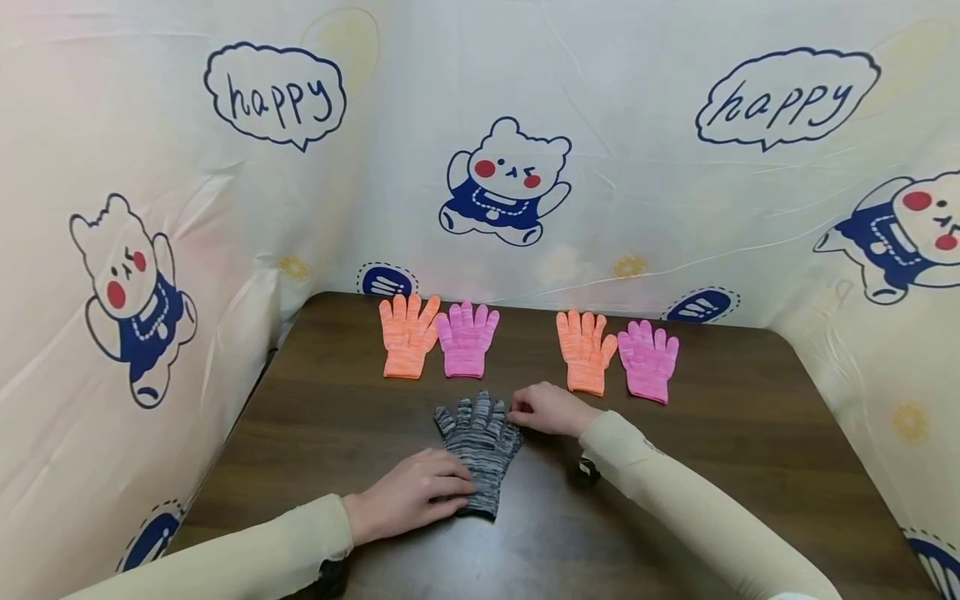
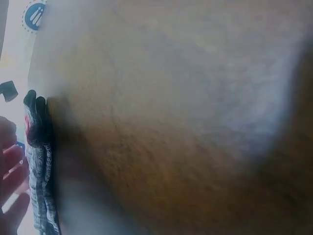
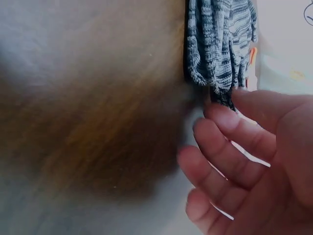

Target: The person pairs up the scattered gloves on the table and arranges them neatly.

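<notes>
A grey-and-black striped knit glove (image 1: 483,454) lies flat near the middle of the table, fingers pointing to the back wall, with a second knit layer showing along its right edge. My left hand (image 1: 420,492) rests on the glove's left side near the cuff, its fingers loosely extended. At the upper right of the glove, my right hand (image 1: 551,408) pinches a dark knit fingertip between thumb and index finger. The right wrist view shows this hand (image 3: 244,152) with its other fingers bent, beside the hanging folds of the glove (image 3: 212,44).
Behind the grey glove lie an orange glove (image 1: 410,337) and a pink glove (image 1: 466,342) on the left, and another orange glove (image 1: 585,354) and pink glove (image 1: 648,360) on the right. The brown table (image 1: 322,400) meets a printed cloth wall (image 1: 630,208) at the back.
</notes>
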`<state>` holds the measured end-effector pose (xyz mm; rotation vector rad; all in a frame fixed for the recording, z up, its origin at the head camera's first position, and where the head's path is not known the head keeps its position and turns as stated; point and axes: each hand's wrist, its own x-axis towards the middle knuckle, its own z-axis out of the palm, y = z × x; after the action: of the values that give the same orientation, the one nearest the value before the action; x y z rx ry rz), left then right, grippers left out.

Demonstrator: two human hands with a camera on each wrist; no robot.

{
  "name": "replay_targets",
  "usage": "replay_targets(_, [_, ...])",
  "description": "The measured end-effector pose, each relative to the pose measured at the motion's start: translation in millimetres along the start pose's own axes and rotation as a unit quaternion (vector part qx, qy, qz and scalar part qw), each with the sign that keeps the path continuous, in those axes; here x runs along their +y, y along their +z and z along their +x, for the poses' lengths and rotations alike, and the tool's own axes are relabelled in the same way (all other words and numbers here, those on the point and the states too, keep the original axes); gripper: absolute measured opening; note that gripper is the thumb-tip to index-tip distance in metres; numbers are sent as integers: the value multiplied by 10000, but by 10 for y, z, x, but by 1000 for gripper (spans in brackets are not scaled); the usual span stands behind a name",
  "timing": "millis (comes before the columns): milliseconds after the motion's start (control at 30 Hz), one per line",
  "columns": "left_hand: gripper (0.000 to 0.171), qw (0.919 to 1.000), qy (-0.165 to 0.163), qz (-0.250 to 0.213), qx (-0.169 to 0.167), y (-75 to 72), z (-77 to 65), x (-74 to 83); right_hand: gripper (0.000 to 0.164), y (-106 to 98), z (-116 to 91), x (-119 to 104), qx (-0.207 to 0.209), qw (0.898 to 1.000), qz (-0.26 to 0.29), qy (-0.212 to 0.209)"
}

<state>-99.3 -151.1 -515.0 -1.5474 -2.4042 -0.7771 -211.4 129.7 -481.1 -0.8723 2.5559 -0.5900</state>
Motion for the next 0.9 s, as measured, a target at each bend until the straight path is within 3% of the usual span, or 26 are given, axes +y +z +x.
replay_targets(133, [23,9994,84,-244,-246,17,45,-31,10,35,-34,30,-172,9997,173,-89])
replay_targets(367, [26,9957,-182,-518,-751,63,72,-53,11,9,-98,-2,-181,9997,158,-108])
replay_targets(567, [25,9953,-279,-504,-781,73,62,-58,13,4,-117,-8,-261,9996,128,51])
replay_targets(900, [28,9929,-350,-747,-861,82,55,-50,15,132,-83,35,-172,9993,121,-317])
